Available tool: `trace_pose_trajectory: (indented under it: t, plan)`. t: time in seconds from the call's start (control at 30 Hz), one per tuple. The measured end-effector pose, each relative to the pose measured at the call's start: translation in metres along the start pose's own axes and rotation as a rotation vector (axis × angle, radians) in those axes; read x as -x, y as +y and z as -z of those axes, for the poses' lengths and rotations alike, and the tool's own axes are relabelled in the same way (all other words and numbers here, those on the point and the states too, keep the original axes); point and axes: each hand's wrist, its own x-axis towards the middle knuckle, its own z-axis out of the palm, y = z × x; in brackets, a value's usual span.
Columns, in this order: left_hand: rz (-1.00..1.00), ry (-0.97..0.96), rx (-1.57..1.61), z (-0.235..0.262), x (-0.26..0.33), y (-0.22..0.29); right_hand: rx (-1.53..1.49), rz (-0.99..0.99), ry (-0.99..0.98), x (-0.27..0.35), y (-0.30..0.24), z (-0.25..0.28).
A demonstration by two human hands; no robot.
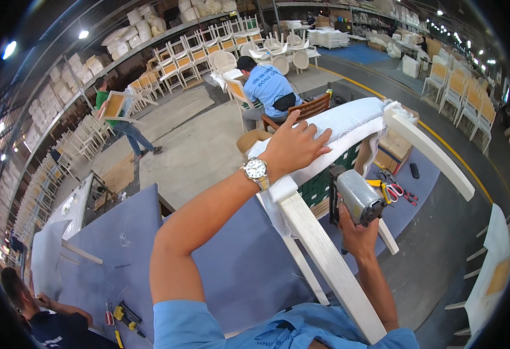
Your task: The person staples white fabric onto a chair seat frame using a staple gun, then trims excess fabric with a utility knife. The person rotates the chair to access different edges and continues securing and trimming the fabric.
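Observation:
In front of me a chair with pale wooden legs lies on its side on the blue-grey covered table. White fabric wraps its padded seat, and dark green webbing shows on the underside. My left hand rests on the fabric along the seat's edge, fingers spread and bent over it; a watch is on that wrist. In my right hand is a grey and black staple gun, its nose close to the webbed underside. Whether the nose touches the seat I cannot tell.
Scissors, pliers and a black piece lie right of the chair, near a cardboard box. More tools lie lower left beside a co-worker. Another person sits ahead; one carries a chair frame.

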Motion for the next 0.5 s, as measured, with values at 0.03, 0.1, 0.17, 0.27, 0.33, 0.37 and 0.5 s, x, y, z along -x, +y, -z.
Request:
trace_pose_trajectory:
  t: [0.03,0.1,0.17,0.27,0.33,0.37,0.5]
  plan:
    - [0.008,-0.004,0.005,-0.001,0.0,0.0,-0.018,0.012,0.005,-0.001,-0.003,0.002]
    - [0.014,-0.034,0.034,0.002,-0.004,0.0,-0.014,0.036,-0.017,-0.003,-0.006,0.005]
    - [0.019,-0.111,0.103,0.003,-0.007,0.002,0.007,0.042,-0.038,-0.004,-0.008,0.007]
    - [0.088,-0.165,0.452,-0.005,-0.011,-0.038,0.075,0.097,-0.074,-0.01,-0.01,0.003]
    - [0.32,-0.116,0.653,-0.017,0.004,-0.086,0.151,0.211,-0.088,-0.009,-0.001,-0.003]
    - [0.604,-0.182,0.849,-0.009,0.003,-0.101,0.163,0.184,-0.082,-0.008,0.0,-0.003]
    - [1.219,-0.347,1.363,-0.049,0.036,-0.117,0.161,0.13,-0.124,-0.004,-0.002,-0.006]
